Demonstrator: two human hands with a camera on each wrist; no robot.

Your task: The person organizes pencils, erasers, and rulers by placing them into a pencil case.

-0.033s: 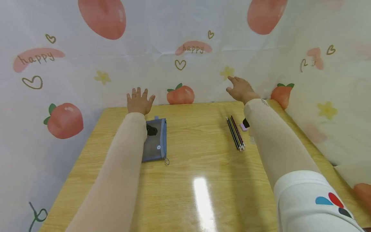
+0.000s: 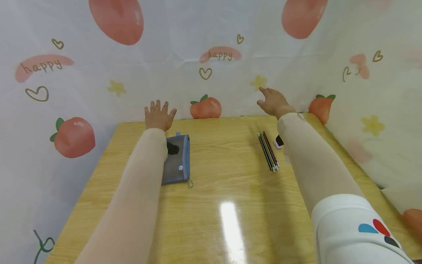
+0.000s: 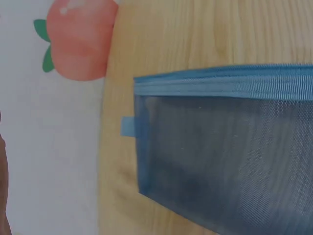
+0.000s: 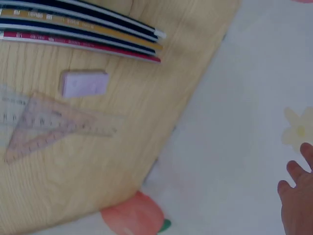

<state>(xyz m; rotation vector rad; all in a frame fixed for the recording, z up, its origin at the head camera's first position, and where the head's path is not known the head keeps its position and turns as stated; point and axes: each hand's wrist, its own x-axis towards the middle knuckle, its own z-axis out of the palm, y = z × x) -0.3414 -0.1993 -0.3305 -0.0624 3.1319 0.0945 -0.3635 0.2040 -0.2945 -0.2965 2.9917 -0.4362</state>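
Held out over the table's far left part, my left hand [image 2: 158,117] has spread fingers and holds nothing. Below its wrist lies a blue-edged mesh zip pouch [image 2: 177,168], partly hidden by the forearm; the left wrist view shows its zipper side and small tab. My right hand [image 2: 273,101] reaches out at the far right, fingers extended, nothing in it. Several pencils [image 2: 269,152] lie side by side left of the right forearm. Beside them sits a lilac eraser [image 4: 85,84]. A clear ruler [image 4: 102,126] and a transparent set square [image 4: 19,147] overlap near it.
The wooden table [image 2: 217,161] ends at a white cloth backdrop [image 2: 178,80] printed with peaches, flowers and hearts. The cloth also runs along the left and right sides. A bright light reflection lies on the table's near middle.
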